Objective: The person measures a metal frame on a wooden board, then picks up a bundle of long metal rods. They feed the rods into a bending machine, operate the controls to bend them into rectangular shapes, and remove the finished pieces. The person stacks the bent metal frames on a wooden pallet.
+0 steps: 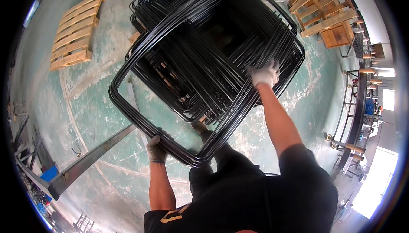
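Note:
A bundle of black rounded-corner metal frames (pixel 140 124) is tilted up toward me from a large pile of like frames (pixel 187 47). My left hand (pixel 156 148), in a light work glove, is closed around the bundle's near left side, close to its bottom corner. My right hand (pixel 265 74), also gloved and a little blurred, lies over the right-hand side of the frames with its fingers apart. Whether its palm presses on the rods cannot be made out. Inside the held loop, a dark trouser leg and a shoe show below the pile.
A wooden pallet (pixel 76 33) lies on the green worn floor at the far left. More pallets (pixel 330 22) are heaped at the far right. A long grey metal beam (pixel 91 158) reaches in from the lower left. Along the right runs a dark rack (pixel 360 109) with rollers.

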{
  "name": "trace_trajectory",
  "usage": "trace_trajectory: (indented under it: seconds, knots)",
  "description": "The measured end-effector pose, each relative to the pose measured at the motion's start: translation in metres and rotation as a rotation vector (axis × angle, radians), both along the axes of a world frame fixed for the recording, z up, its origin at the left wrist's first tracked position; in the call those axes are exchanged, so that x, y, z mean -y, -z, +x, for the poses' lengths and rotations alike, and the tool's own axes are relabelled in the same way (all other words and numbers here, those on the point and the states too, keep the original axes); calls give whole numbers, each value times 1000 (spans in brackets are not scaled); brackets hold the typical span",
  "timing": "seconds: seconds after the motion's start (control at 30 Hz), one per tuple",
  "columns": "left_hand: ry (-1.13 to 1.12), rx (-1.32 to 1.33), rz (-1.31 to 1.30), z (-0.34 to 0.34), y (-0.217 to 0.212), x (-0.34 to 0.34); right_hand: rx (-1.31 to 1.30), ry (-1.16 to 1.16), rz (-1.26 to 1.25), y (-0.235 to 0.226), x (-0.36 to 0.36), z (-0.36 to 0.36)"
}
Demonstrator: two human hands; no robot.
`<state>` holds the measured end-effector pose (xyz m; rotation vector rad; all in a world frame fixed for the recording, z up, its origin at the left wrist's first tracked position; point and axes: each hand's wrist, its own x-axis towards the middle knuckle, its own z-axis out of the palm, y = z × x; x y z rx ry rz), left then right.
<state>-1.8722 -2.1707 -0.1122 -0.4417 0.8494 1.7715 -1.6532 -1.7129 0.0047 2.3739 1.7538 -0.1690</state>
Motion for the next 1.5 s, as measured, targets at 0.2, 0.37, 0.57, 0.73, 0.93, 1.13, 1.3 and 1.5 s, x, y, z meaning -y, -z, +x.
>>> trace_trajectory:
  seconds: [0.2,0.37,0.57,0.73,0.93,1.13,1.3,1.5]
  knots:
    - [20,21,-57,1,5,5,-233,496,-110,43,-72,18]
    - [11,5,-108,14,5,8,-292,582,-156,84,-91,47]
    - [-102,-75,-248,33,26,13,-293,457,-193,203,-134,129]
    - [-148,-126,-303,37,-22,-7,-577,448,-65,150,-94,94]
    - [-117,-169,-253,15,-37,0,-1242,679,-93,138,-85,111]
    - [-128,-273,-302,9,-68,3,-1293,608,-4,103,-66,100]
    - [-123,-379,-370,-1,-116,9,-1334,607,-23,104,-53,108]
    - [-176,-428,-392,-9,-189,30,-1502,695,-253,92,-23,107]
